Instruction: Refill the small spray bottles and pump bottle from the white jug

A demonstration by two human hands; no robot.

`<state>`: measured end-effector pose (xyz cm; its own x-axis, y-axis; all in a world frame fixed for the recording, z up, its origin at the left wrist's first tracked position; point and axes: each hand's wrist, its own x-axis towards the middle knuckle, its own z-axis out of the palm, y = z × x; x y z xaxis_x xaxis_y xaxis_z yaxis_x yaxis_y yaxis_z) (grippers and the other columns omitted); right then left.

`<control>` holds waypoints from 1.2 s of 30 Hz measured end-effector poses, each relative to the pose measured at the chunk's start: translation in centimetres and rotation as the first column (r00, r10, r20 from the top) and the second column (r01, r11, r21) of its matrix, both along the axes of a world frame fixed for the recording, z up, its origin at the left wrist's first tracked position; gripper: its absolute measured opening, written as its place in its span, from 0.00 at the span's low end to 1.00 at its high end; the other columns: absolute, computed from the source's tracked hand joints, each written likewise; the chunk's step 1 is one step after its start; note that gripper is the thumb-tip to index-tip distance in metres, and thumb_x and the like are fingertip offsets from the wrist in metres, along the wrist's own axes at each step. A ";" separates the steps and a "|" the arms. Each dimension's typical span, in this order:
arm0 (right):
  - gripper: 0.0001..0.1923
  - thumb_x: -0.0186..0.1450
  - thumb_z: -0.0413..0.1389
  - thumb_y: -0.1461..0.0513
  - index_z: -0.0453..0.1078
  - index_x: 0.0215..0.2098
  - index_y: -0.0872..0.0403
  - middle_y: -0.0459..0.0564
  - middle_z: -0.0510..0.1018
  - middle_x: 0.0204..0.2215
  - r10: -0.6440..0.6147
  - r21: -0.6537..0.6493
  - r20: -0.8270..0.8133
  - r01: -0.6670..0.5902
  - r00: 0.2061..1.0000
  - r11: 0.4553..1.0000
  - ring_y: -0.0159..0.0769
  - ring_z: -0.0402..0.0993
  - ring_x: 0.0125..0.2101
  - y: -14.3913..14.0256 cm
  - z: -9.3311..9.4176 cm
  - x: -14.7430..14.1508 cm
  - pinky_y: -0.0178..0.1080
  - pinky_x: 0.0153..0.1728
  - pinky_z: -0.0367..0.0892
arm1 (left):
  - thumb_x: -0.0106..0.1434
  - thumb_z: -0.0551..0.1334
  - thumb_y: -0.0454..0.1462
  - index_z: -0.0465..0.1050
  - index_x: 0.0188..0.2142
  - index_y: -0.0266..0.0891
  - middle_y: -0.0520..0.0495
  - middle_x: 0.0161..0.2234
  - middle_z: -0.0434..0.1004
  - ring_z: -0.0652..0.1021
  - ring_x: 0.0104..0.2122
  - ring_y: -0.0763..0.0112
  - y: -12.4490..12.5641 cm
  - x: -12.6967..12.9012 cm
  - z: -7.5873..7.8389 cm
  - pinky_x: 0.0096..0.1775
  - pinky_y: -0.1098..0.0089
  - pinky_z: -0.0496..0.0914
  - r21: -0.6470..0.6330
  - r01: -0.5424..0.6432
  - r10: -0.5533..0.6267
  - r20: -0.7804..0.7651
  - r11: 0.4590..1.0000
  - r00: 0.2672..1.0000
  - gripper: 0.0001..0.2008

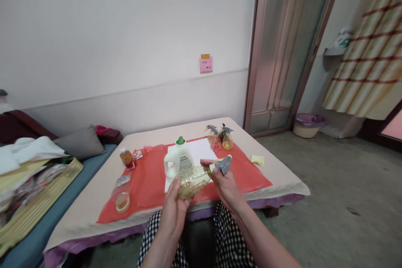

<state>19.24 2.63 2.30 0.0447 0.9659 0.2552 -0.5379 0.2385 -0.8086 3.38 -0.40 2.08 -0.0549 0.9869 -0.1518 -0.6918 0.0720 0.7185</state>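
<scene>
A clear spray bottle (192,183) with a grey trigger head lies tilted between my hands, above the near edge of the table. Liquid or bubbles show inside it, greenish-yellow. My left hand (173,206) is wrapped round its wide base. My right hand (228,187) grips the neck just below the trigger head, which points up to the right. Close behind the bottle stands a white jug (186,155) with a green cap and a side handle, on a white sheet (203,150). My palms hide part of the bottle's underside.
A red plastic sheet (144,184) covers the middle of the table (276,171). Several spray bottles (228,144) stand at its back right. At left are an amber bottle (127,159) and a clear container (122,202). A yellow cloth (258,160) lies right.
</scene>
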 end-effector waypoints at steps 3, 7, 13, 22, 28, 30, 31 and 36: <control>0.20 0.57 0.66 0.47 0.79 0.43 0.50 0.53 0.82 0.46 -0.016 -0.019 -0.069 0.014 0.997 1.000 0.45 0.74 0.50 0.3 0.0 -0.2 0.47 0.57 0.62 | 0.56 0.72 0.42 0.72 0.50 0.48 0.44 0.51 0.78 0.77 0.53 0.57 -0.4 0.1 -0.4 0.50 0.59 0.75 0.046 -0.027 0.031 -0.097 0.999 0.995 0.23; 0.18 0.59 0.64 0.46 0.80 0.35 0.52 0.54 0.84 0.40 -0.017 -0.122 -0.180 -0.005 0.984 0.992 0.46 0.76 0.48 1.2 -0.3 -0.8 0.49 0.55 0.65 | 0.47 0.76 0.34 0.65 0.54 0.54 0.47 0.59 0.71 0.72 0.59 0.58 -0.7 0.1 -1.9 0.56 0.62 0.70 0.167 -0.081 0.127 -0.284 0.983 0.950 0.37; 0.17 0.59 0.64 0.48 0.81 0.35 0.53 0.54 0.84 0.40 -0.035 -0.170 -0.216 -0.002 0.976 0.986 0.46 0.76 0.49 2.0 -0.4 -1.5 0.49 0.58 0.63 | 0.41 0.78 0.30 0.70 0.49 0.50 0.46 0.67 0.58 0.58 0.68 0.58 0.0 -0.1 -4.3 0.64 0.63 0.59 0.239 -0.165 0.264 -0.473 0.957 0.841 0.37; 0.16 0.58 0.66 0.50 0.80 0.35 0.53 0.55 0.84 0.42 -0.022 -0.147 -0.220 -0.011 0.975 0.989 0.44 0.78 0.48 2.5 -0.1 -1.1 0.52 0.63 0.60 | 0.55 0.72 0.45 0.68 0.56 0.51 0.42 0.58 0.73 0.78 0.51 0.53 -0.2 -0.7 -2.1 0.44 0.61 0.76 -0.032 0.021 -0.026 -0.160 0.999 0.987 0.30; 0.17 0.55 0.68 0.50 0.79 0.35 0.53 0.55 0.84 0.41 -0.077 -0.163 -0.240 0.038 0.968 0.986 0.44 0.79 0.48 2.1 -0.5 -1.1 0.51 0.62 0.61 | 0.55 0.72 0.40 0.68 0.55 0.42 0.38 0.55 0.75 0.76 0.55 0.52 -1.0 -0.7 -3.6 0.53 0.55 0.72 0.175 0.113 -0.041 -0.369 0.978 0.928 0.29; 0.16 0.56 0.68 0.50 0.78 0.34 0.53 0.55 0.84 0.41 -0.073 -0.183 -0.262 0.024 0.962 0.983 0.45 0.79 0.47 1.9 -0.6 -1.2 0.51 0.61 0.62 | 0.56 0.72 0.36 0.63 0.58 0.45 0.39 0.59 0.71 0.73 0.58 0.54 -1.2 -0.8 -5.1 0.57 0.54 0.69 0.353 0.048 0.150 -0.512 0.935 0.846 0.32; 0.16 0.56 0.68 0.50 0.78 0.33 0.53 0.55 0.84 0.40 -0.062 -0.197 -0.276 0.007 0.959 0.980 0.45 0.79 0.47 1.8 -0.6 -1.2 0.52 0.61 0.63 | 0.56 0.71 0.35 0.61 0.60 0.46 0.39 0.61 0.68 0.71 0.60 0.55 -1.2 -0.9 -5.8 0.58 0.53 0.68 0.443 0.027 0.264 -0.580 0.896 0.771 0.34; 0.15 0.54 0.69 0.51 0.77 0.31 0.53 0.54 0.85 0.37 -0.042 -0.250 -0.352 -0.051 0.935 0.967 0.48 0.79 0.48 0.9 -0.3 -1.6 0.54 0.58 0.66 | 0.61 0.67 0.33 0.66 0.58 0.48 0.38 0.63 0.64 0.66 0.64 0.53 -1.4 -1.5 -7.9 0.59 0.49 0.67 0.649 0.106 0.600 -0.745 0.754 0.291 0.27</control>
<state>17.63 3.48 1.98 0.0821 0.9962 -0.0274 -0.7986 0.0494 -0.5999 1.85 -1.82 -5.82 -0.0552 0.7514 0.6575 0.4896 -0.5535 0.6737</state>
